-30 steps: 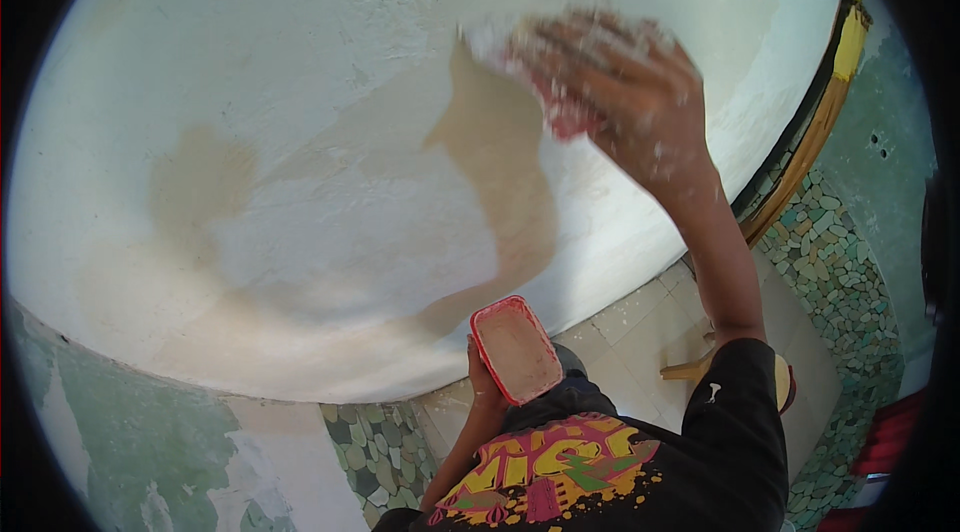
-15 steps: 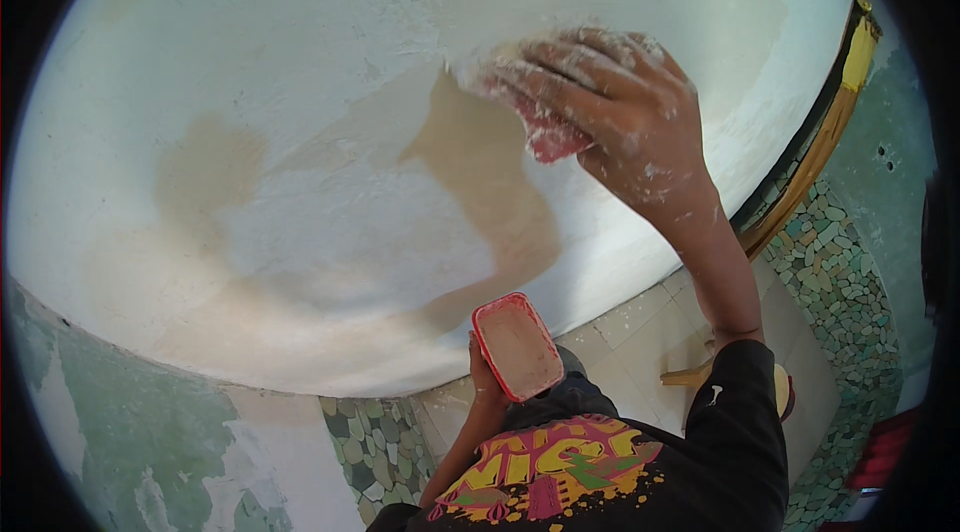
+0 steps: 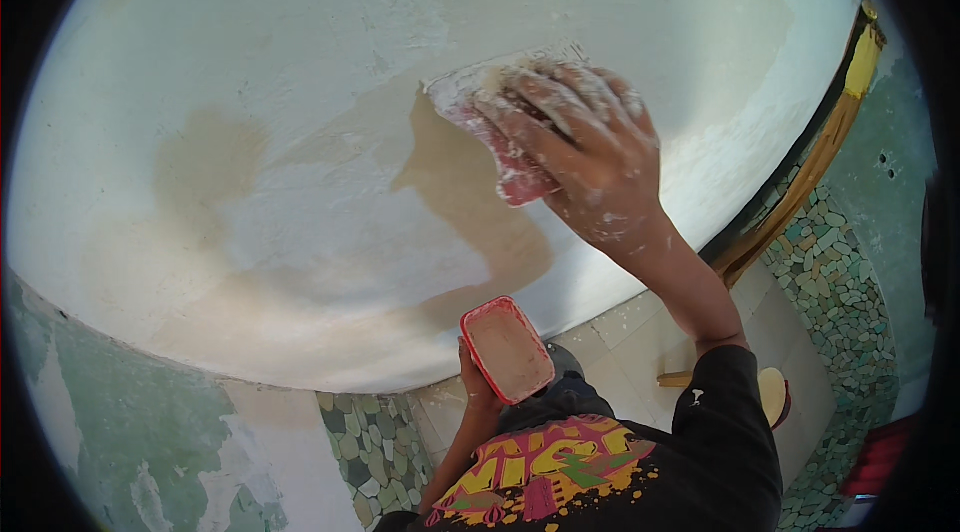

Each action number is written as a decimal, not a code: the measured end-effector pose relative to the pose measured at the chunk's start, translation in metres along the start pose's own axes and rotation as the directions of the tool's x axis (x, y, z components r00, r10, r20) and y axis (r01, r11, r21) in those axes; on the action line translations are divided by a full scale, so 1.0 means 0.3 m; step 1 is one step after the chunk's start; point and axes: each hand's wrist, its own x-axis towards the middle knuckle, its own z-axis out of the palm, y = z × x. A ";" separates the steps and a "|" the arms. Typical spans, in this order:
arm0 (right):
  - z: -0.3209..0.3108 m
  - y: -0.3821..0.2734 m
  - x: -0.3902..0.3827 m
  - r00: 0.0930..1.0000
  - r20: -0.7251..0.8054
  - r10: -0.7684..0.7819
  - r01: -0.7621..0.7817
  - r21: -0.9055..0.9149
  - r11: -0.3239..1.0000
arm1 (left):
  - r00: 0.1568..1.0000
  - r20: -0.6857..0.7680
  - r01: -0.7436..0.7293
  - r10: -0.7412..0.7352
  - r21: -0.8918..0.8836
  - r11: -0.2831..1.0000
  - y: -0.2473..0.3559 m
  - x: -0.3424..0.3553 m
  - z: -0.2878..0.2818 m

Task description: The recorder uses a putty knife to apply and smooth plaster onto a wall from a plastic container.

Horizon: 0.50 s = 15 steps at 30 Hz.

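Note:
My right hand [image 3: 600, 167] grips a red putty spreader [image 3: 518, 180], its wide blade coated in white paste. The blade's far edge lies against the white curved wall [image 3: 330, 152], or very close to it. Paste smears cover the fingers and knuckles. Lower down, my left hand [image 3: 474, 379] is wrapped round the left side of a red rectangular tub [image 3: 487, 308], its fingers partly hidden. Pale putty [image 3: 510, 352] shows inside the tub. Damp-looking beige patches and rough white streaks mark the wall, and a shadow falls below the spreader.
A wooden pole [image 3: 790, 207] with a yellow part runs along the wall's right side. Pale floor tiles [image 3: 630, 342] and green stone mosaic [image 3: 825, 282] lie below. A small wooden piece [image 3: 674, 379] is near my right sleeve. Peeling green wall [image 3: 110, 412] stands at lower left.
My right hand has moved down and slightly left with the spreader, uncovering more of its blade. The tub has shifted a little left in my left hand.

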 end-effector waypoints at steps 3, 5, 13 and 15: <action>-0.008 0.084 -0.002 0.986 -0.159 0.043 -0.056 -0.080 0.995 | 1.000 -0.009 -0.006 0.006 -0.030 1.000 0.006 -0.010 0.007; -0.017 0.135 0.009 0.977 -0.207 0.059 -0.082 -0.106 0.991 | 1.000 0.010 -0.005 0.005 -0.032 0.999 0.005 -0.008 -0.005; -0.030 0.105 -0.041 0.986 -0.037 0.164 -0.168 -0.134 0.977 | 1.000 0.001 -0.005 0.005 0.019 1.000 0.024 -0.001 -0.028; -0.090 0.132 -0.006 0.993 -0.078 0.089 -0.106 -0.240 0.965 | 1.000 0.015 -0.027 0.026 0.039 0.999 0.020 0.008 -0.024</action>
